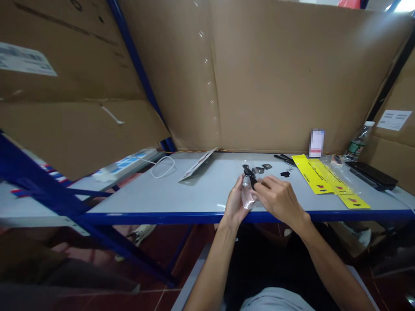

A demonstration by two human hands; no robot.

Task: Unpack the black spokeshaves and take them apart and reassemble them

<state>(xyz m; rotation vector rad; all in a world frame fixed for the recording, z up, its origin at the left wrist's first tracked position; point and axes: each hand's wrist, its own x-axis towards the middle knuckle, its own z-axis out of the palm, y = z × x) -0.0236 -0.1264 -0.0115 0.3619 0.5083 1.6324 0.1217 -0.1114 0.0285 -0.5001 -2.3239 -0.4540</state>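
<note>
My left hand [236, 202] is closed around a small clear plastic bag [248, 201], near the table's front edge. A slim black part [249, 172] with a rounded end stands up at the bag's mouth. My right hand [278, 198] pinches the lower end of this black part, its fingers against the bag. Whether the part is inside the bag or in front of it, I cannot tell. Just beyond my hands lie dark flat metal pieces [260, 170] and, to the right, a small black piece [285, 174].
Yellow printed cards [311, 175] lie on the right, beside a black-handled tool [284, 159]. Farther right are a phone-like screen [316, 143], a black device [371, 175] and a water bottle [355, 144]. A white printed sheet [198, 166] and a power strip [126, 164] are left. Cardboard [259, 77] walls the back.
</note>
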